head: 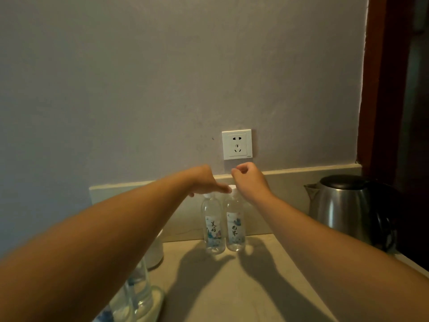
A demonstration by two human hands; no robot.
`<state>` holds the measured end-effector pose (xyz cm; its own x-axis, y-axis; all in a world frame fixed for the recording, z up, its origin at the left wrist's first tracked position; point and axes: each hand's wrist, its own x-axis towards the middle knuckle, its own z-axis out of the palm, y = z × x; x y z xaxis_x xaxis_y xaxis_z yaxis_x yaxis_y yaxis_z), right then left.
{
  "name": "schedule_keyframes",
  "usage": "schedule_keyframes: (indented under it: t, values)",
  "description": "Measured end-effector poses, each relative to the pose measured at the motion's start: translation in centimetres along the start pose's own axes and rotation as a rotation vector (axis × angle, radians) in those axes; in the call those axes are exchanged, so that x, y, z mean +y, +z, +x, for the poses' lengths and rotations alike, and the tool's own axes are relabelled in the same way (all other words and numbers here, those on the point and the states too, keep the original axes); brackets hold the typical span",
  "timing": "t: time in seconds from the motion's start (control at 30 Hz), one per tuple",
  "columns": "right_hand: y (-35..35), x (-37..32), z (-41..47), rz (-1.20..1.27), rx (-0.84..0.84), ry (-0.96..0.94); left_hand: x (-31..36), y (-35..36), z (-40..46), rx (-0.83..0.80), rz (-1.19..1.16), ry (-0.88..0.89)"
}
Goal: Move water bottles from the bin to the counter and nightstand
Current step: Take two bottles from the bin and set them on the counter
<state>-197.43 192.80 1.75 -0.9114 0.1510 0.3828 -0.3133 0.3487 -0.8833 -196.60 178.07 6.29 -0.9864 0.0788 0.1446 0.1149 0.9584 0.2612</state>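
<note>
Two clear water bottles with white-and-blue labels stand upright side by side on the beige counter (232,289), against its low backsplash. My left hand (204,181) lies palm-down over the top of the left bottle (214,226), hiding its cap, with the thumb stretched out to the right. Just above the right bottle (235,226), my right hand (248,180) hovers with its fingers curled in; nothing shows in it, and part of the white cap peeks out at its wrist.
A steel electric kettle (348,205) with a black handle stands at the right. A white wall socket (236,144) sits above the bottles. At the left are a white cup (156,252) and clear glasses (141,293) under my forearm. A dark wooden frame (380,89) bounds the right side.
</note>
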Motion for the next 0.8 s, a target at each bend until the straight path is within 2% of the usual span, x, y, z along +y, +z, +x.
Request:
schedule_keyframes:
  t: [0.07, 0.17, 0.33, 0.5, 0.8]
  values:
    - [0.4, -1.5, -0.6, 0.065, 0.023, 0.032, 0.1, -0.6, -1.1, 0.145, -0.076, 0.024]
    - [1.8, -4.4, -1.9, 0.128, -0.037, 0.094, -0.5, -2.1, -3.5, 0.33, -0.261, 0.011]
    - [6.4, -9.7, -5.5, 0.237, -0.158, 0.088, -4.1, -5.4, -8.6, 0.441, -0.509, -0.126]
    - [12.7, -15.5, -10.7, 0.328, -0.294, 0.055, -10.4, -9.0, -14.9, 0.548, -0.564, -0.214]
    - [24.9, -26.4, -23.8, 0.391, -0.593, 0.018, -25.0, -15.1, -31.1, 0.734, -0.589, -0.48]
